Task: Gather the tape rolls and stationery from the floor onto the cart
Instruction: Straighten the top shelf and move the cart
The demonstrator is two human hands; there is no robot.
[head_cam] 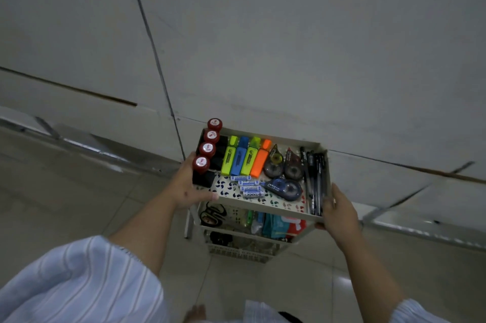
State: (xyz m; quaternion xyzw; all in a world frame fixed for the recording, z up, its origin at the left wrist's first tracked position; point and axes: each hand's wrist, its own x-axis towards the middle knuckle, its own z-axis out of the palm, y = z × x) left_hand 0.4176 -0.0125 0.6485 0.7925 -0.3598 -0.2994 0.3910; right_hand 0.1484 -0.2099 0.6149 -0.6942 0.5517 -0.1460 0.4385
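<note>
Left hand (pixel 188 187) grips the cart (pixel 263 203) tray's left edge; right hand (pixel 339 208) grips its right corner. Tray's long axis spans between them; stationery already aboard.

Cart (pixel 263 205) against the wall, top tray full.
Along the tray's left edge stands a row of stamps (pixel 207 149); right of them lie the highlighters (pixel 244 158), then the correction tapes (pixel 282 167), with the pens (pixel 314 180) along the right edge. The batteries (pixel 247 185) lie in front of the highlighters. Scissors (pixel 213 213) sit on the shelf below, left side.
</note>
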